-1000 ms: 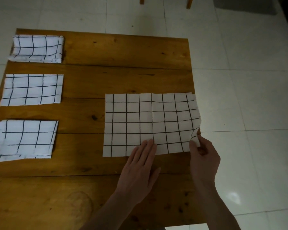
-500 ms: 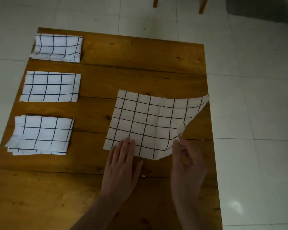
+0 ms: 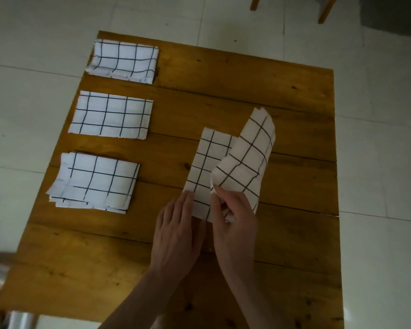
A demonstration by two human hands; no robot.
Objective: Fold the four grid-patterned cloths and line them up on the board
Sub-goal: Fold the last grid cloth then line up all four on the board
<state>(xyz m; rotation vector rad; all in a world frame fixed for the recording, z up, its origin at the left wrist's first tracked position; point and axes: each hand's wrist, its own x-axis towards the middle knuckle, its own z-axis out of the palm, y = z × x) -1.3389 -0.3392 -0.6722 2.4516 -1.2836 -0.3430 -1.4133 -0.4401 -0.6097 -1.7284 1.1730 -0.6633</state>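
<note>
Partly hidden under the lifted flap, fourth cloth; right-hand fingers pinching its corner, left-hand fingers flat.

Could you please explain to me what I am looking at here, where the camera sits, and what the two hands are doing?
There is no machine here: a person wears one camera on the head, looking down at their own bare hands over a wooden board.

Three folded grid cloths lie in a column along the board's left side: the far one, the middle one and the near one.

The fourth cloth is half folded. The left hand presses flat on its near left corner, while the right hand pinches the right edge and carries it over toward the left, so that side arches above the board.
</note>
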